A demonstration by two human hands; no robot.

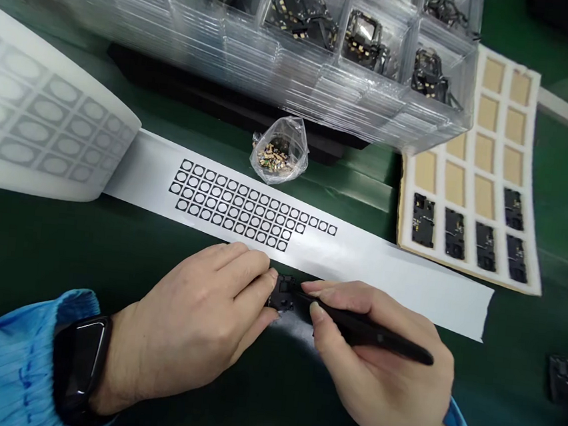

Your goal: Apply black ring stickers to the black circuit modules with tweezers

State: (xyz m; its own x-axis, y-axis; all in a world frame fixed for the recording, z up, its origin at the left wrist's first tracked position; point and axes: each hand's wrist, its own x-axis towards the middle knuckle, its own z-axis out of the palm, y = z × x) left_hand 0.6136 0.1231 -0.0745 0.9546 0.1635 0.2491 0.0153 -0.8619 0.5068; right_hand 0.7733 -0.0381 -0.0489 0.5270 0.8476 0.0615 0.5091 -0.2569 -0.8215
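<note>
My left hand (209, 306) is closed, its thumb and fingertips pinching the left side of a small black plastic part (283, 293) with fine moulded detail, low over the green mat. In my right hand (384, 370) lies a slim black pen-shaped tool (377, 336), gripped between thumb and fingers. Its tip reaches the right side of the part; whether it presses on it I cannot tell. Just beyond both hands runs a white strip (384, 269) bearing rows of black square stickers with round holes (235, 201).
Clear compartment boxes (317, 75) of small black parts stand at the back. Before them sits a clear plastic bag (280, 152) of tiny gold-coloured pieces. A white foam tray (470, 204) with several black parts is at right, and another black part (560, 379) lies far right.
</note>
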